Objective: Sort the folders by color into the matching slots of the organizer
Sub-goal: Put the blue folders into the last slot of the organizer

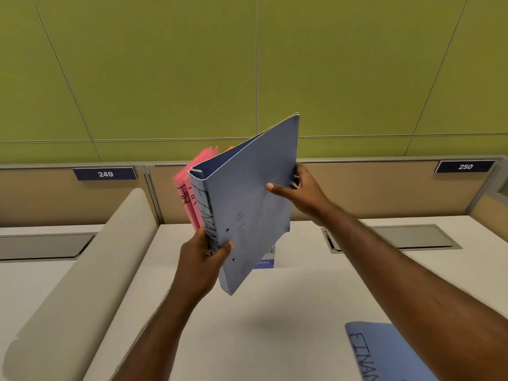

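Over white desk (275, 312), both hands grip tilted blue folder (255, 204) w/ handwritten spine.

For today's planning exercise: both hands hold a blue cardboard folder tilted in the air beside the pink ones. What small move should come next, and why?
Probably tip the blue cardboard folder upright and lower it. The left hand grips its lower spine and the right hand its far edge, yet it hangs tilted above the white desk, in front of the standing pink folders.
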